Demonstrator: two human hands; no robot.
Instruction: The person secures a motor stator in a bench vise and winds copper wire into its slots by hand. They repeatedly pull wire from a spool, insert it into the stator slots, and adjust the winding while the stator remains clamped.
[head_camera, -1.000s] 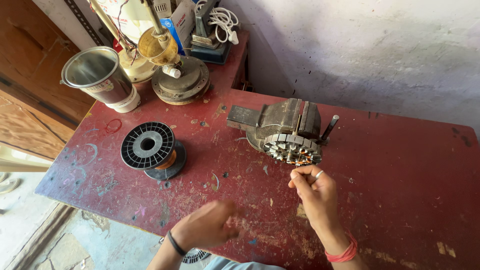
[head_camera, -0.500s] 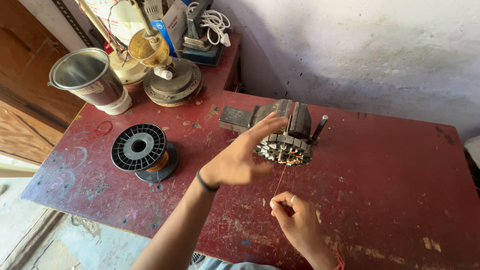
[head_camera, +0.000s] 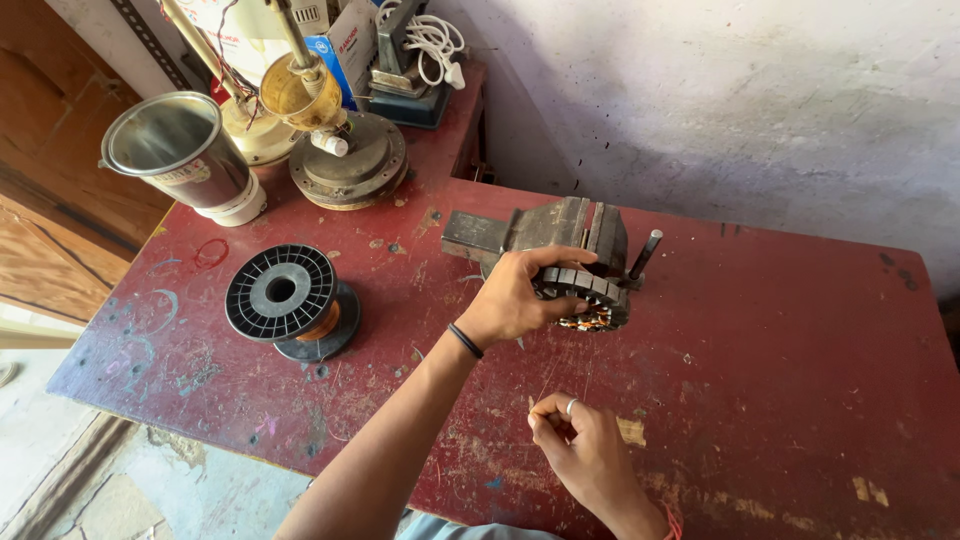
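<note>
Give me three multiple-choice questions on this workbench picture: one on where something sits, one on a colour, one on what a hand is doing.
1. Where does the black wire spool sit relative to the bench vise?
A. To its left
B. To its right
C. On top of it

2. What colour is the table?
A. Green
B. Dark red
C. White

3. What is the left hand doing?
A. Resting flat on the table
B. Holding the metal cup
C. Gripping the motor stator at the vise

Answers: A, the spool lies left of the vise; B, the worn top is dark red; C, its fingers wrap the stator.
</note>
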